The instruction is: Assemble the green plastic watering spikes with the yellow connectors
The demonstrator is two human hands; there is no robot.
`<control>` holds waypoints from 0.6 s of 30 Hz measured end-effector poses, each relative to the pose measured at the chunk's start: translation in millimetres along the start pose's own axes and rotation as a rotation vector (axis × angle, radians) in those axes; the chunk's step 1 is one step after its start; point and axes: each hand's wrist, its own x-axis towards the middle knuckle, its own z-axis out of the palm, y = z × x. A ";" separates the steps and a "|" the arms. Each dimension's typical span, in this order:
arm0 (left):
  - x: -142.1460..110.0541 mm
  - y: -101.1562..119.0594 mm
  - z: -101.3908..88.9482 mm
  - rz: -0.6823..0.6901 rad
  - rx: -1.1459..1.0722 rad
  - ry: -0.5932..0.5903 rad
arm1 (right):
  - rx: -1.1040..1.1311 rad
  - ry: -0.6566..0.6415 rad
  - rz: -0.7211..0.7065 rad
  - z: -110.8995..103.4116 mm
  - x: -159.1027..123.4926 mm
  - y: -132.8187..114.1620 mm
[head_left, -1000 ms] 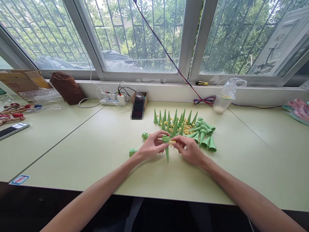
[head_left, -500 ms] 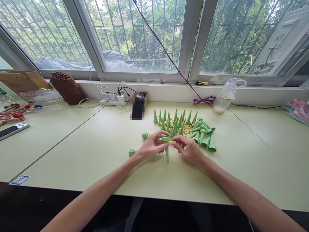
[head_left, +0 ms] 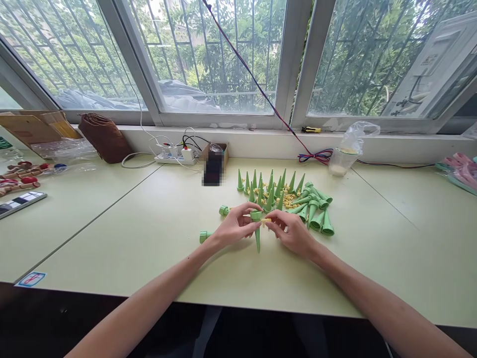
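Observation:
My left hand (head_left: pixel 238 223) is closed on a green plastic spike (head_left: pixel 258 241), its point hanging down and its wider collar at the top. Between the fingertips of my right hand (head_left: pixel 292 229) is a small yellow plastic valve (head_left: pixel 267 220), held against the side of the spike just below the collar. Whether the valve sits inside the spike, I cannot tell. Two green capped pieces, one nearer me (head_left: pixel 204 236) and one farther off (head_left: pixel 224 211), lie left of my left hand, partly covered by it.
Beyond my hands stand several green spikes (head_left: pixel 271 181) point up, with loose yellow valves (head_left: pixel 288 199) among them. More green spikes (head_left: pixel 316 221) lie heaped to the right. A power strip (head_left: pixel 175 158), a small box (head_left: pixel 225 154) and a plastic cup (head_left: pixel 341 161) line the back. A phone (head_left: pixel 22 204) lies left.
Both hands hold almost the same position, with the yellow valve still against the green spike. The view has shifted very slightly.

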 end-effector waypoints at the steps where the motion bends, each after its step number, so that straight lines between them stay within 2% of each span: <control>1: 0.0 0.2 0.0 -0.001 0.001 0.000 | 0.000 -0.006 0.003 0.2 0.1 0.3; 10: -0.1 0.4 0.5 -0.003 -0.012 0.007 | -0.002 0.027 0.004 0.5 -0.7 0.7; 18: -0.4 0.7 0.6 -0.011 0.013 0.013 | -0.003 -0.024 0.010 1.2 0.2 2.8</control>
